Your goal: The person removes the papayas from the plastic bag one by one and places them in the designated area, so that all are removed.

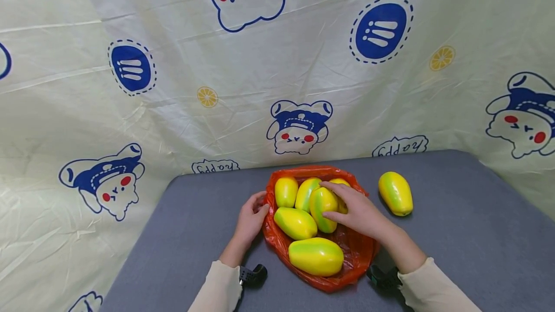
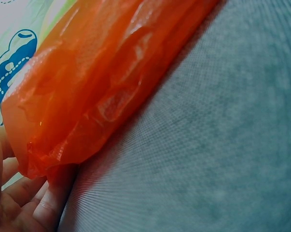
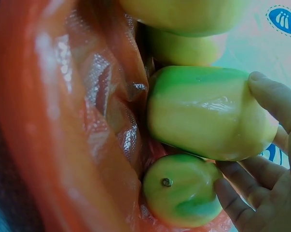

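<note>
A red plastic bag lies wide open on the table, with several yellow-green papayas inside. My right hand reaches over its right side and holds one papaya that leans on the others. In the right wrist view the thumb presses one side of that papaya and the fingers lie along the other, near a second papaya with a stem nub. My left hand pinches the bag's left edge; in the left wrist view its fingertips are partly hidden behind the red plastic.
One papaya lies outside the bag on the right of the grey table. Another papaya rests at the bag's near side. Behind the table hangs a pale printed cloth.
</note>
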Demonstrator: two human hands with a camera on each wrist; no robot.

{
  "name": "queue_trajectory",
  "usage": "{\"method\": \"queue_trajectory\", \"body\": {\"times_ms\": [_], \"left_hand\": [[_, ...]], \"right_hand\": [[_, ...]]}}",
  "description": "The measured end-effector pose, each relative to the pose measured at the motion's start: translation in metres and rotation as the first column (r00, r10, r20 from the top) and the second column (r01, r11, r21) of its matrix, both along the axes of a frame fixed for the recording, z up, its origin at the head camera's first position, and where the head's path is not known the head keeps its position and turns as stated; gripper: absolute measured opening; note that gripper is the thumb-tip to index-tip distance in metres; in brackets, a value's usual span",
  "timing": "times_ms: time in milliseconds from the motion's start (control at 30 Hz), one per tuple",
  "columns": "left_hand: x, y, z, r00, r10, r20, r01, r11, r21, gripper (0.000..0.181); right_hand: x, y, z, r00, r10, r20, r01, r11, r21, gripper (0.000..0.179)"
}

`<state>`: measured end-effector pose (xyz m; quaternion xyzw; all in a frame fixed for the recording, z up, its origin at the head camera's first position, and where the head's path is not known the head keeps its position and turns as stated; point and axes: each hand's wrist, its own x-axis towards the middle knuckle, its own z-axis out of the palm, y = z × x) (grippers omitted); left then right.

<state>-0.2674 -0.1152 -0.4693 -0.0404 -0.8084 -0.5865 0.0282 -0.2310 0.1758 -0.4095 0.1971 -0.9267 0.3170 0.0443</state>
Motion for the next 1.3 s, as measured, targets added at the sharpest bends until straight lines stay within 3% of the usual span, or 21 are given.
{"method": "queue_trajectory", "body": {"times_ms": [433,667,1233,1300], "left_hand": [[-0.001,-0.002,-0.005,0.999,-0.005,-0.034,0.006,1.000,0.008,0.039],[-0.004,-0.002,-0.007,1.000,-0.003,-0.010,0.003,1.000,0.015,0.041],[-0.002,-0.003,-0.005,0.999,-0.013,-0.037,0.014,1.000,0.012,0.037],[0.006,-0.001,0.007,0.999,-0.017,-0.034,0.017,1.000,0.006,0.038]], "right_hand": [[0.000,-0.001,-0.001,1.000,0.003,-0.003,-0.003,1.000,0.000,0.075],[0.001,-0.001,0.000,1.000,0.007,0.001,-0.007,1.000,-0.018,0.074],[0.000,-0.001,0.003,1.000,0.004,-0.021,-0.005,1.000,-0.028,0.072],[0.000,0.000,0.004,1.000,-0.004,-0.026,0.003,1.000,-0.030,0.072]]}}
